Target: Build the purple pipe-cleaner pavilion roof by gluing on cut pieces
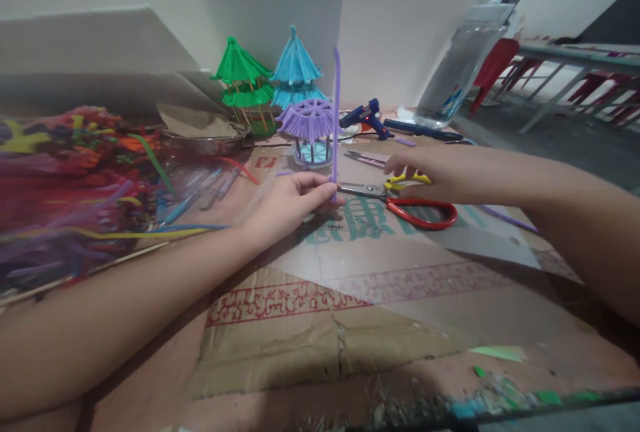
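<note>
My left hand (300, 200) pinches the lower end of a purple pipe cleaner (337, 112), which stands upright. To the right, my right hand (413, 169) reaches over the yellow handle of the scissors (423, 212), its fingers bent; whether they grip the handle is hard to make out. One scissors handle is red, and the blades point left toward my left hand. Behind the pipe cleaner stands a small pavilion model with a purple roof (307, 120). A second cutting tool (365, 159) lies just beyond the scissors.
Green (243, 72) and blue (296, 62) pavilion models stand at the back, beside a blue glue gun (367, 117). Colourful pipe cleaners (75, 185) are heaped at the left. A clear plastic container (457, 72) stands back right. Printed cardboard (300, 345) covers the table; green scraps lie near its edge.
</note>
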